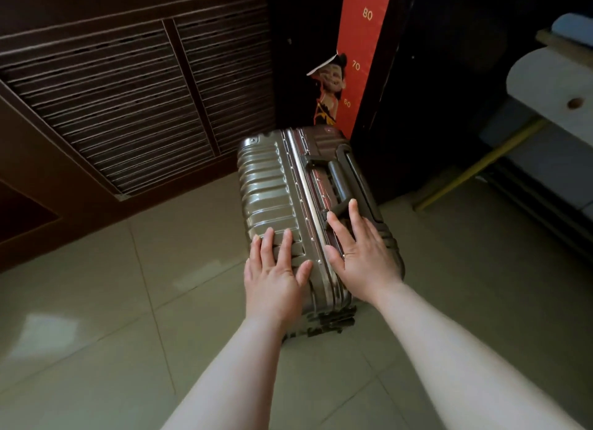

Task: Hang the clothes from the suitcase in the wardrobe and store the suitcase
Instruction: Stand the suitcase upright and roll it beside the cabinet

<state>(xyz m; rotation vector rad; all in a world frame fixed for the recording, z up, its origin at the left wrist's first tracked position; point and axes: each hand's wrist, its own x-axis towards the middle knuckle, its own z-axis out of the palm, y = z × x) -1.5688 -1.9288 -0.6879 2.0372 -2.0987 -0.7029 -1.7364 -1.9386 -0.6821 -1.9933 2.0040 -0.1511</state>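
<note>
Head camera is pointing down at the tiled floor (128,301). What is sitting there?

— A ribbed metallic suitcase (272,186) is lying on its side on the tiles, its far end reaching towards the dark panel carrying a red height chart (362,44), with a louvred wardrobe door (112,109) standing to the left.

Is it showing anything inside?

— No. Its two halves are meeting along the silver frame, so the contents are staying hidden from me.

What are your hands doing?

— I am laying both flat on its near end. My left hand (272,279) is resting with fingers spread on the ribbed shell. My right hand (362,253) is lying beside the frame, fingers straight, one fingertip reaching the dark carry handle (340,182). Neither is gripping anything.
</note>
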